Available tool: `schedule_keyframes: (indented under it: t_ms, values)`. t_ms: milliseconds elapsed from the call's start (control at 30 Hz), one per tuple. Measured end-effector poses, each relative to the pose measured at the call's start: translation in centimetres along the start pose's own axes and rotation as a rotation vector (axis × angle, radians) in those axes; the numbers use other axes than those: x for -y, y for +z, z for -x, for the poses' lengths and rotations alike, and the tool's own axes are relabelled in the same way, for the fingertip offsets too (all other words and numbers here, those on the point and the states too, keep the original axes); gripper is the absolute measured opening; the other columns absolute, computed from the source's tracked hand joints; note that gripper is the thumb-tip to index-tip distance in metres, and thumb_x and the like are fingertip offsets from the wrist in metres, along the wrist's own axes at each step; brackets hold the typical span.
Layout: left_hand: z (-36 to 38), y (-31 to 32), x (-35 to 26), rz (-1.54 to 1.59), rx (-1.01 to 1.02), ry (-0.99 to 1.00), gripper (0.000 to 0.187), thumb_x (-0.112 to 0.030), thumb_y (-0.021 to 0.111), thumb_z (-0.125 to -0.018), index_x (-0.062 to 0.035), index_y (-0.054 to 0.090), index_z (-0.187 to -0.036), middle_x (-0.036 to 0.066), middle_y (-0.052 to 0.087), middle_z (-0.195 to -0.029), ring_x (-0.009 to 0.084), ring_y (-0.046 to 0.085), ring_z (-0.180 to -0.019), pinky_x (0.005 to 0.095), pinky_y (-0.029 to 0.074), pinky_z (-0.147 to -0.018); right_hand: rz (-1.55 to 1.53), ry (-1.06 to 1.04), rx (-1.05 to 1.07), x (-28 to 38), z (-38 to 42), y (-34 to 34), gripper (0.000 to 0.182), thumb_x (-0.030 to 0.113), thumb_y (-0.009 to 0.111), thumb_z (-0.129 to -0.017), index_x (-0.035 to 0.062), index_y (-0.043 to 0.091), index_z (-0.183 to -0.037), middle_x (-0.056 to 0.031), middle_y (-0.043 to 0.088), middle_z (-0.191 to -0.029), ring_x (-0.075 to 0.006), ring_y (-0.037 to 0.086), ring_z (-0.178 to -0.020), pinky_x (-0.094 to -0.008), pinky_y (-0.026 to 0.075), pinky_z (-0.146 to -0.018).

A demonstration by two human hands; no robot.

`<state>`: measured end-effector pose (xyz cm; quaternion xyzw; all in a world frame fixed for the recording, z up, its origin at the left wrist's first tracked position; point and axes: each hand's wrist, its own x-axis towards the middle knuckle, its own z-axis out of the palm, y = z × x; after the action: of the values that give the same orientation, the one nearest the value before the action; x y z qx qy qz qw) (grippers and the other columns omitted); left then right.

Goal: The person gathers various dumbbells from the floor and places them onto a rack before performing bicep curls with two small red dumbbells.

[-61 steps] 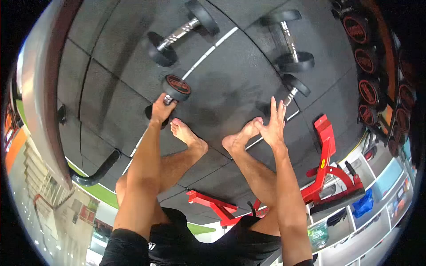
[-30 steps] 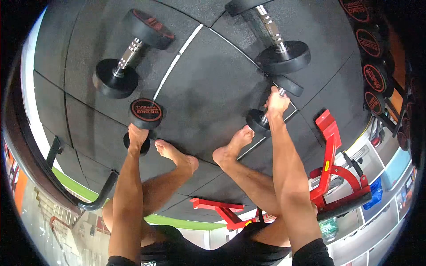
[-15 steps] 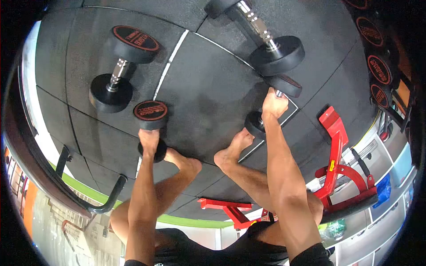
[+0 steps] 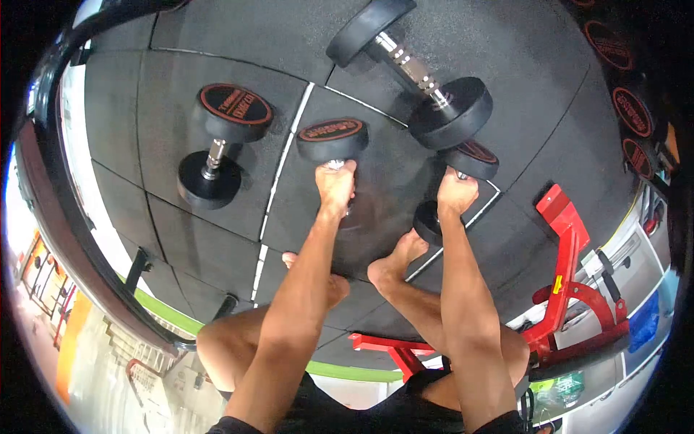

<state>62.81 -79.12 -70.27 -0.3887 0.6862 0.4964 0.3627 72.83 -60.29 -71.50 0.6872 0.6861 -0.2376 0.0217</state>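
My left hand (image 4: pixel 337 189) is wrapped round the handle of a black dumbbell (image 4: pixel 332 148) with a red-lettered end. That dumbbell is over the middle of the dark mat, between my feet and the far dumbbells, its near end hidden behind my wrist. Closed on the handle of a second dumbbell (image 4: pixel 428 220) is my right hand (image 4: pixel 457 194), beside my right foot. The far head of this one is close to a larger dumbbell (image 4: pixel 452 112) with a chrome handle. Another dumbbell (image 4: pixel 210 181) lies on the mat to the left of my left hand.
Black rubber floor tiles (image 4: pixel 210 249) with white line marks spread beneath me. Red metal equipment frames (image 4: pixel 567 246) stand at the right and near my lap. A dumbbell rack (image 4: pixel 632 112) runs along the right edge. A dark curved rail (image 4: pixel 50 163) borders the left.
My left hand has carried its dumbbell forward and to the right, from beside my left foot to the middle of the mat. My right hand still grips its dumbbell. The view has shifted slightly.
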Motion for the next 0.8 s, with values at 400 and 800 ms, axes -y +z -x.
schedule_keyframes:
  t_ms: [400, 800]
  values:
    - [-2.1, 1.8, 2.7, -0.357, -0.493, 0.105, 0.027, -0.019, 0.069, -0.075, 0.0082, 0.068, -0.078, 0.023, 0.07, -0.078, 0.034, 0.071, -0.077, 0.0412, 0.051, -0.073, 0.042, 0.01, 0.033, 0.0, 0.1, -0.3, 0.031, 0.021, 0.068, -0.076, -0.0101, 0.067, -0.078, -0.0279, 0.068, -0.081, -0.0429, 0.068, -0.08, -0.0472, 0.05, -0.072]
    - [-3.0, 1.6, 3.1, -0.388, -0.476, 0.176, 0.023, -0.018, 0.066, -0.08, 0.0055, 0.066, -0.076, 0.016, 0.063, -0.067, 0.0245, 0.057, -0.056, 0.0383, 0.043, -0.054, -0.063, -0.086, 0.041, -1.1, -1.1, 0.3, 0.029, 0.015, 0.07, -0.072, -0.0137, 0.065, -0.072, -0.0275, 0.068, -0.075, -0.0415, 0.07, -0.072, -0.0473, 0.051, -0.066]
